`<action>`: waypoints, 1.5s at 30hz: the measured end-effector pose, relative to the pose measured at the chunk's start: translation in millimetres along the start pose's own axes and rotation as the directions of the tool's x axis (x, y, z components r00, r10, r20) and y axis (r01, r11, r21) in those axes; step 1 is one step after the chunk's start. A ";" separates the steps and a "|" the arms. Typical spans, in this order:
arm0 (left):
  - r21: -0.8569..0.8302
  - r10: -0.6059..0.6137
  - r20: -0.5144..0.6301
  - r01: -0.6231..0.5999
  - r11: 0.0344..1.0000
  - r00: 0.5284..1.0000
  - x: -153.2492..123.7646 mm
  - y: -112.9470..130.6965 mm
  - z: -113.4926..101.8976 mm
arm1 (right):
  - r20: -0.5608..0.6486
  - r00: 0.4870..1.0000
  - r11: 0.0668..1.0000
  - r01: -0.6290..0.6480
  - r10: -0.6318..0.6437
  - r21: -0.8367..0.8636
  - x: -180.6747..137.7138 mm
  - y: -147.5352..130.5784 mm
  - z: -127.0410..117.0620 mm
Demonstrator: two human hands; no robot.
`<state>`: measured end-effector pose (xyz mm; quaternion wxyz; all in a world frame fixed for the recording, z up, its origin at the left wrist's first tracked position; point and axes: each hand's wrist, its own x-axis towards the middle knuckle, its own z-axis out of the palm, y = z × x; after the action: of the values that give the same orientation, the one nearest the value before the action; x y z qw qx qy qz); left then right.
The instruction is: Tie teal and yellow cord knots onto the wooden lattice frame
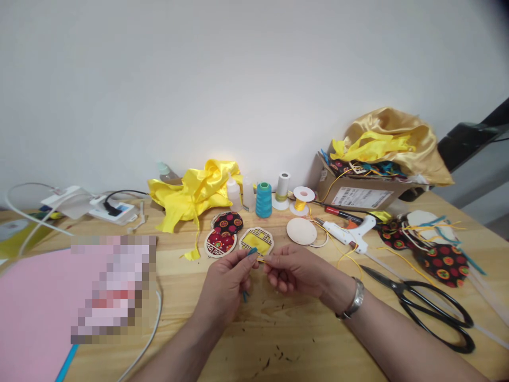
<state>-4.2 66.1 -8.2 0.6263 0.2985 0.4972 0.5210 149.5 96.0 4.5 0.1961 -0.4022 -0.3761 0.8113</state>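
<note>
My left hand (226,284) pinches a short teal cord (250,252) between thumb and fingers, its end hanging below the palm. My right hand (296,270), a metal watch on its wrist, pinches a thin yellow thread (261,260) right beside it; the fingertips of both hands almost touch. Just beyond them on the wooden table (302,339) lie a round lattice frame with yellow fabric (256,241) and round red-patterned fabric pieces (221,233).
Black scissors (429,307), a white glue gun (350,233), thread spools (263,199), small bottles, yellow satin (199,193) and a cardboard box (358,193) with gold fabric sit behind and right. A pink sheet (35,313), cables and a power strip (111,209) lie left.
</note>
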 end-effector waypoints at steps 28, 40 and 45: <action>-0.042 0.005 -0.037 -0.006 0.999 0.999 -0.1 2.0 1.7 | -0.046 0.716 0.384 0.318 -0.697 -0.866 -10.1 9.9 13.1; 0.300 0.098 -0.091 -0.066 0.952 0.991 -5.1 1.6 -0.1 | -0.075 0.706 0.407 0.314 -0.704 -0.858 -7.6 11.5 11.9; 0.443 0.170 -0.104 -0.107 0.890 0.980 -8.0 6.4 2.5 | -0.076 0.701 0.407 0.319 -0.709 -0.856 -5.5 12.8 10.7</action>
<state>-3.9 60.7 0.8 0.4686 0.4281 0.6210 0.4599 144.0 79.5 1.6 0.3214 -0.4715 -0.7477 0.3395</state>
